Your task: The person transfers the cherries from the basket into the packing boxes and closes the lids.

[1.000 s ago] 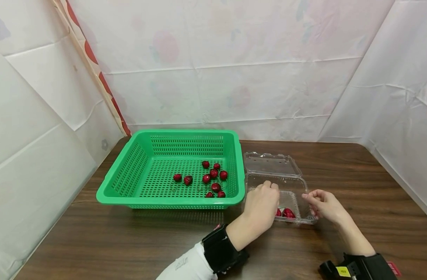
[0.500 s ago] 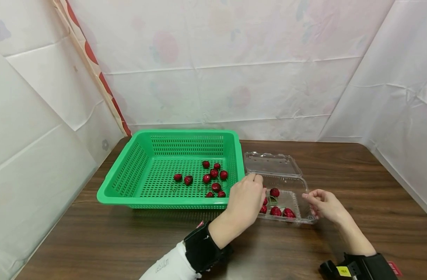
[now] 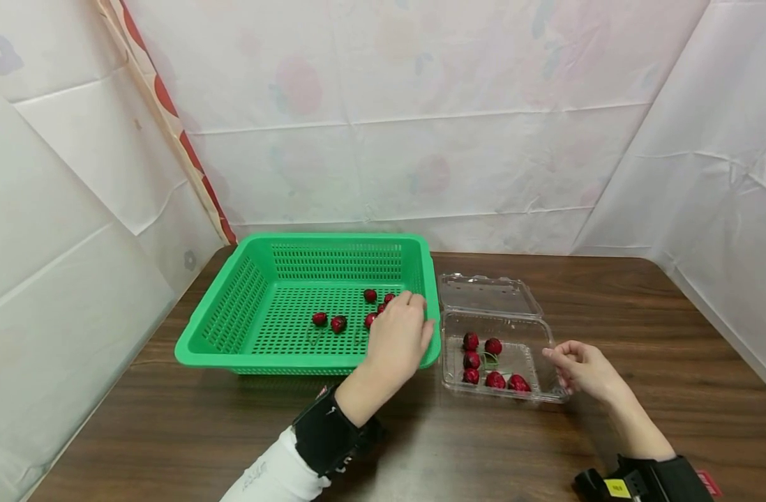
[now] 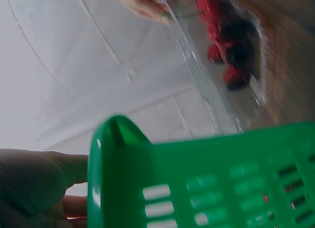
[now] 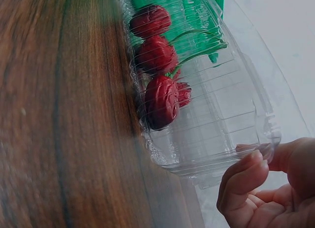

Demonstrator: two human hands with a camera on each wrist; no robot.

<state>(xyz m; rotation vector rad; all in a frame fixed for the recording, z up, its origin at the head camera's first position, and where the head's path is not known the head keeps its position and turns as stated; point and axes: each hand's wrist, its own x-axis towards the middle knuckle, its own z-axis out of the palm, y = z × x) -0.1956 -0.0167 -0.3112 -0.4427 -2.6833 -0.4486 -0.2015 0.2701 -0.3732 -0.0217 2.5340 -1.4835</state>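
Note:
A green perforated basket (image 3: 264, 360) holds several dark red cherries (image 3: 338, 323). My left hand (image 3: 397, 338) hangs over its right side, thumb apart from the fingers, with no cherry visible in it; the fingertips are hidden. In the left wrist view, the basket wall (image 4: 197, 161) covers part of that hand (image 4: 39, 186). To the right lies a clear plastic clamshell container (image 3: 542, 335), its lid folded back, with several cherries (image 3: 471, 360) along the left and front. My right hand (image 3: 585, 369) pinches the container's right edge between thumb and fingers, as the right wrist view also shows.
Both containers stand side by side on a dark wooden table (image 3: 188, 418). A pale printed sheet (image 3: 383, 139) hangs behind the table, and white sheeting borders it left and right. Green stems (image 5: 199, 53) show inside the clamshell.
My left hand has moved left from above the clamshell to over the basket, leaving the cherries in the clamshell uncovered. The right hand has stayed at the container's edge.

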